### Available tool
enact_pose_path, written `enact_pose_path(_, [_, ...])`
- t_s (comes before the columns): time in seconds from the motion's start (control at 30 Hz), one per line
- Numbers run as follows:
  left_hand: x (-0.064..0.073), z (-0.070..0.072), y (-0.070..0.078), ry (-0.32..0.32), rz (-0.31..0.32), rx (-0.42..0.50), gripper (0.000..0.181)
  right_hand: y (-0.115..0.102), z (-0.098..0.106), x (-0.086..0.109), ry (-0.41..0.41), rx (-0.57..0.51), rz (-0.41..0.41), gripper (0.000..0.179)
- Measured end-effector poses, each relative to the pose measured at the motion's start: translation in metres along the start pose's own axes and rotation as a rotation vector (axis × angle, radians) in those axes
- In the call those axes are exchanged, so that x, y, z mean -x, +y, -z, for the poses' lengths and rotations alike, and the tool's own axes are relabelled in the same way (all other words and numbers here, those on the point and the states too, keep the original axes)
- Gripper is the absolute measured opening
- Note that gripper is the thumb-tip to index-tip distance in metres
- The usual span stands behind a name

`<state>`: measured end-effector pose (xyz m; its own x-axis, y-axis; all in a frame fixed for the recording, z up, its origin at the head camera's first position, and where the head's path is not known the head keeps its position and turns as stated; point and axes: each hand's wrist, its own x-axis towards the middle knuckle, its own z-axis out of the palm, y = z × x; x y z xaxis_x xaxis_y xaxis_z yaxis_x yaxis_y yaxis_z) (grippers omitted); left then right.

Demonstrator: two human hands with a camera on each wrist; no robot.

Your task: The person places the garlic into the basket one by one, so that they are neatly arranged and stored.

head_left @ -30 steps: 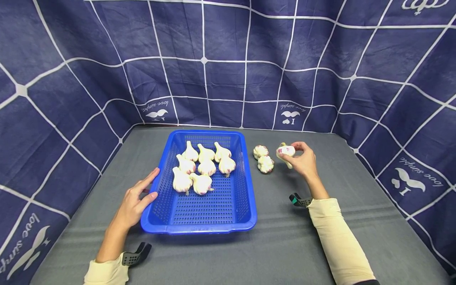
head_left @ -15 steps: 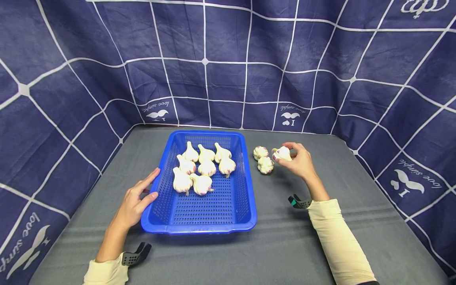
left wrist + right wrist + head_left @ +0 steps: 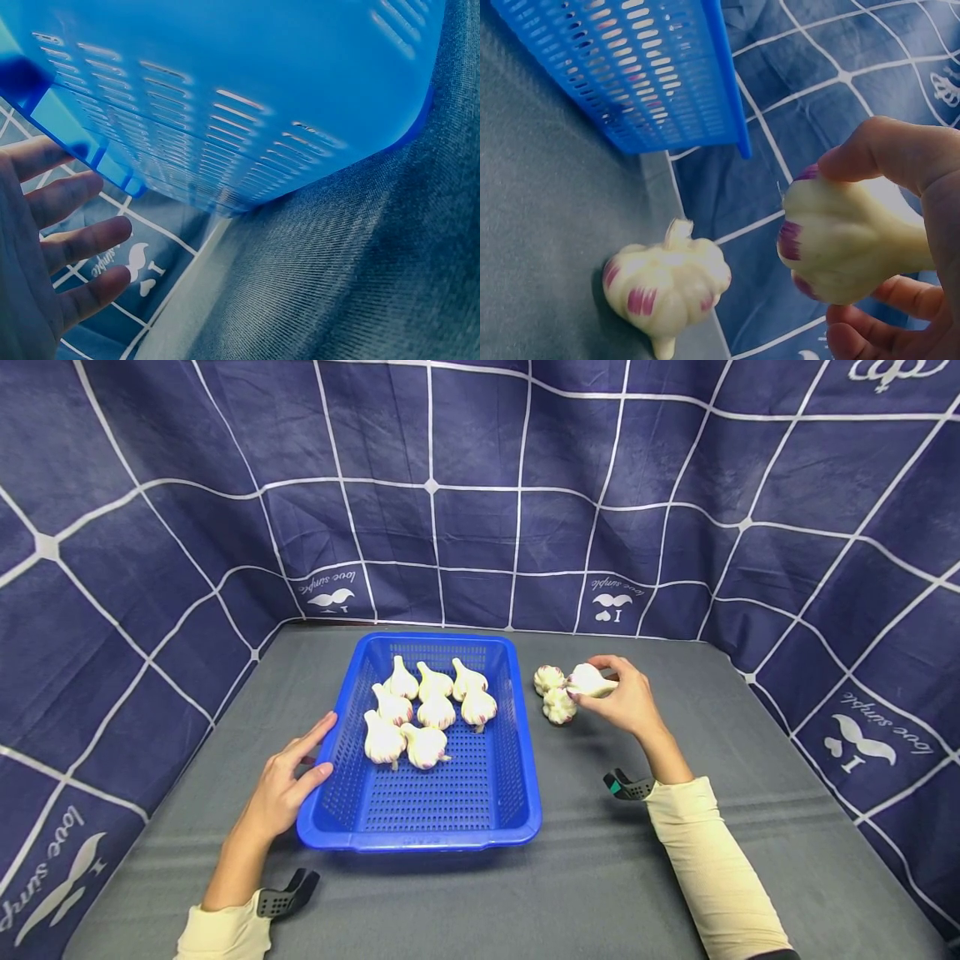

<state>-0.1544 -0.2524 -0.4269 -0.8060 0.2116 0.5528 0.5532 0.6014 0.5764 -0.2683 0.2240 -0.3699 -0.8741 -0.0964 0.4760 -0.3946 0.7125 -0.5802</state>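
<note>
My right hand [image 3: 630, 699] pinches a white garlic bulb [image 3: 588, 680] with purple streaks, its stem pointing right towards the palm. The right wrist view shows the thumb on one side of this garlic bulb [image 3: 847, 240] and fingertips on the other. Two more garlic bulbs lie on the grey cloth just left of it, one behind [image 3: 549, 679] and one in front [image 3: 558, 706]. At the left, my left hand [image 3: 281, 789] touches the rim of a blue plastic basket [image 3: 420, 841]. Its fingers [image 3: 86, 244] look extended and spread beside the basket wall in the left wrist view.
Several garlic bulbs [image 3: 426, 747] sit in the back and middle of the basket. Grey cloth [image 3: 585, 877] covers the table. Dark blue curtains [image 3: 480, 527] with white grid lines stand behind and at both sides. Each wrist wears a dark band [image 3: 288, 895].
My right hand has shifted slightly left with the garlic bulb, nearer the two loose ones. The held bulb has turned, its stem now pointing right. My left hand and the basket stay put.
</note>
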Motion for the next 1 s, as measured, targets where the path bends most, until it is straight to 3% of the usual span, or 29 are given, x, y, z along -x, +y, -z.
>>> enact_pose_path(0.43, [0.0,0.0,-0.001,-0.001,0.003,0.008,0.058,-0.017,-0.002,-0.004,-0.012,0.001,0.11,0.052])
enact_pose_path(1.0, [-0.001,-0.001,-0.001,-0.001,-0.006,0.007,0.058,-0.048,-0.006,-0.01,-0.093,-0.07,0.169,0.052])
